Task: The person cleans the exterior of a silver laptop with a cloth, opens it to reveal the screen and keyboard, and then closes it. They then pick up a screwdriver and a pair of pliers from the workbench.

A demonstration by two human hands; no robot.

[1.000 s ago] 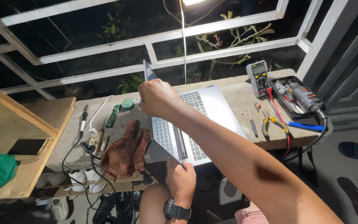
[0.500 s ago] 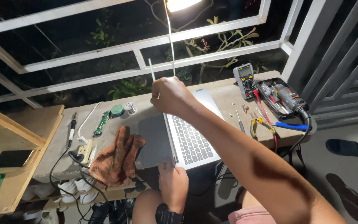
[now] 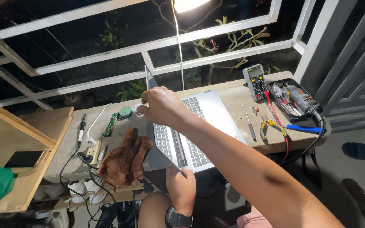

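Silver laptop point(image 3: 208, 122): right hand point(image 3: 159, 107) curls closed around its lid edge, left hand point(image 3: 181, 185) clasps its front corner.

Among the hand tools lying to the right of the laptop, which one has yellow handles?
The pliers, lying near the ledge's front edge. Their handles are yellow, while the slim screwdriver just left of them is dark with a metal shaft.

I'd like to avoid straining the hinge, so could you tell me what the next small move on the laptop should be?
Probably ease the lid slowly with the right hand, since the left hand braces only the front edge of the laptop, which overhangs the ledge.
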